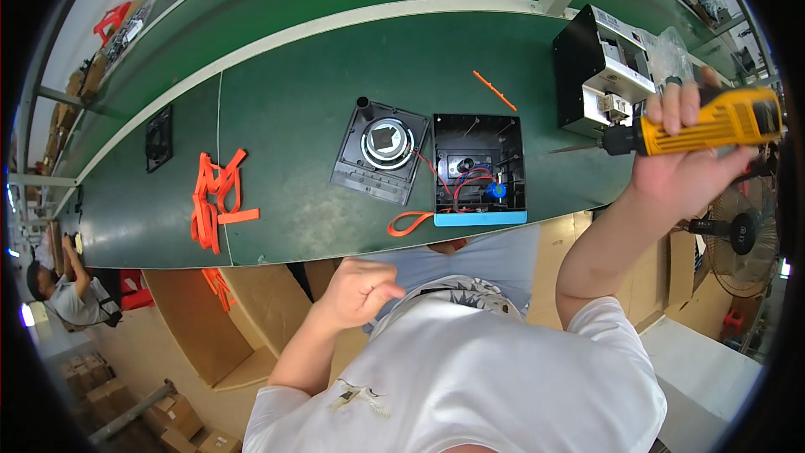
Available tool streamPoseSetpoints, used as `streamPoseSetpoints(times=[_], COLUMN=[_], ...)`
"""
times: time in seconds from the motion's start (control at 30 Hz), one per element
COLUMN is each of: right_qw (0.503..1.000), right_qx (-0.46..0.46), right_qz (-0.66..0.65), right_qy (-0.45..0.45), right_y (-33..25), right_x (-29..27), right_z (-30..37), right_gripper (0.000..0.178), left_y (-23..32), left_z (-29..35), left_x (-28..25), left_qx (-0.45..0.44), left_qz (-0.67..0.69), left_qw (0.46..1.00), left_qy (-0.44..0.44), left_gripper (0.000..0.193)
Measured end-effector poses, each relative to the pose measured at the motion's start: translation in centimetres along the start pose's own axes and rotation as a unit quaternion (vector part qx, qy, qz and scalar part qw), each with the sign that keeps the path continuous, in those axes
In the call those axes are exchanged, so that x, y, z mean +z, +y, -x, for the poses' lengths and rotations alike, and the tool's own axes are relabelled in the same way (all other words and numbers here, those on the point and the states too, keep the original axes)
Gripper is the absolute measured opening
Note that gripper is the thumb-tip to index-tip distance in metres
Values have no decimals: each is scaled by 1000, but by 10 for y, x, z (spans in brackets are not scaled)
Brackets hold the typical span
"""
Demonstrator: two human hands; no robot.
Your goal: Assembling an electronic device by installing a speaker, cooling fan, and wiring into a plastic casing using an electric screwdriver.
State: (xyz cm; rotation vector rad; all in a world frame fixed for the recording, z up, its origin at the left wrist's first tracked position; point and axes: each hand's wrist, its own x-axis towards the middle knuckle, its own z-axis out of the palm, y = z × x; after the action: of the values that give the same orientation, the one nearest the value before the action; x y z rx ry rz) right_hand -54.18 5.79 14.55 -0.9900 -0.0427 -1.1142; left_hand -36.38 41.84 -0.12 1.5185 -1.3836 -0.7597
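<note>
My right hand [667, 178], raised at the right, grips a yellow and black power screwdriver [708, 122]. Its thin bit points left, close to the front of a black and silver box-shaped machine [579, 75]; contact cannot be judged. My left hand [359, 292] is closed in a fist off the table's near edge, its contents hidden. Between the hands lies an open black plastic housing [511, 155] with a blue round part [495, 190] and coloured wires inside. Red wires join it to a black panel [352, 172] carrying a round speaker [388, 143]. An orange strap loop [409, 224] extends from the housing's blue edge.
Orange straps [205, 201] lie piled on the green table [293, 75] at left, near a black plastic part [158, 138]. An orange stick [495, 91] lies behind the housing. A fan [742, 235] stands at right, cardboard boxes [189, 327] below left. Another person [75, 289] is far left.
</note>
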Motion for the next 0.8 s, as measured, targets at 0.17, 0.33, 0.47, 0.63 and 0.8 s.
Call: streamPoseSetpoints(times=[0.17,0.33,0.47,0.63,0.8], right_qw=[973,982,962,945,855], right_qx=[-12,-46,-97,-106,-174], right_qz=[182,138,204,280,456], right_qy=[141,119,152,130,179], right_y=[32,4,25,37,54], right_x=[-22,-98,-73,-40,-79], right_z=[-5,-8,-7,12,68], right_gripper=[100,80,88,74,55], left_y=[-51,-116,-163,-206,-181], left_z=[85,48,15,9,4], left_x=[28,56,94,108,103], left_qx=[-398,-292,-250,-288,-267], left_qz=[-476,-408,-322,-277,-294], left_qw=[753,864,905,903,902], left_qy=[-216,29,125,157,171], left_gripper=[32,64,40,41,41])
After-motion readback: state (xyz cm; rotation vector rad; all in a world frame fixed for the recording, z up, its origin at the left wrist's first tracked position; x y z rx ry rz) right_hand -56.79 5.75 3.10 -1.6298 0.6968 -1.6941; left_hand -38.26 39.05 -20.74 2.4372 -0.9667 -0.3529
